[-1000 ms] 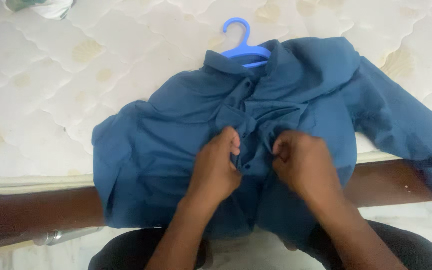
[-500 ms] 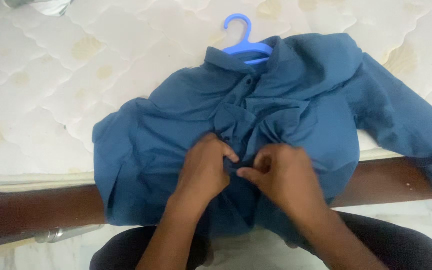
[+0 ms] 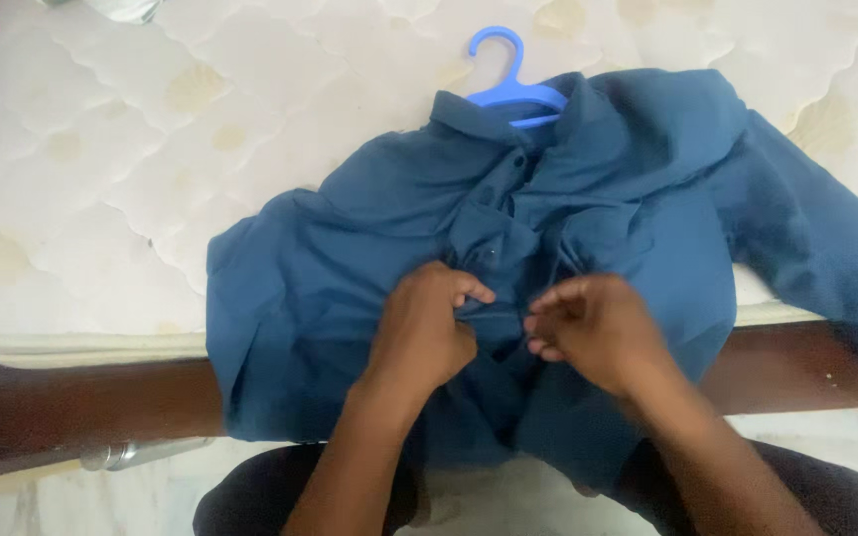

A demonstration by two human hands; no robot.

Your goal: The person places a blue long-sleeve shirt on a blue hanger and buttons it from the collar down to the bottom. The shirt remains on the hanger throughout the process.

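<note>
A dark blue button-up shirt (image 3: 350, 248) lies front-up on a white quilted mattress (image 3: 101, 179), still on a light blue plastic hanger (image 3: 513, 84) whose hook pokes out above the collar. My left hand (image 3: 424, 333) pinches the left edge of the shirt's button strip at mid-chest. My right hand (image 3: 593, 333) grips the opposite edge of the strip, a few centimetres to the right. The shirt's lower hem hangs over the bed's edge toward my lap. Its right sleeve (image 3: 826, 248) trails off to the right.
A dark brown wooden bed frame (image 3: 81, 402) runs along the mattress's near edge. A metal tube (image 3: 141, 454) shows under it at lower left. Pale marble floor (image 3: 826, 437) lies below. My dark-trousered legs (image 3: 270, 496) are at the bottom. A crumpled cloth (image 3: 121, 8) sits at the top left.
Both hands have shifted slightly down the button strip and, after nearly touching half a second ago, have drawn a little apart. The view has drifted so the shirt sits further right.
</note>
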